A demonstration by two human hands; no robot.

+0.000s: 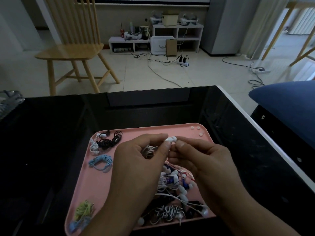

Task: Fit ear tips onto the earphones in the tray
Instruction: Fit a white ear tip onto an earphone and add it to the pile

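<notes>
Both hands meet above the pink tray [170,129]: the left hand [141,154] pinches a white earbud [170,139] while the right hand [196,154] pinches at its nozzle, apparently seating a tip. Next, judging by this, comes pressing it fully home; three spare ear tips [197,130] lie in the tray's far right corner.

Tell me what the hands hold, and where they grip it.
Both hands, left hand and right hand, pinch one white earphone at its bud end, above the pink tray.
</notes>
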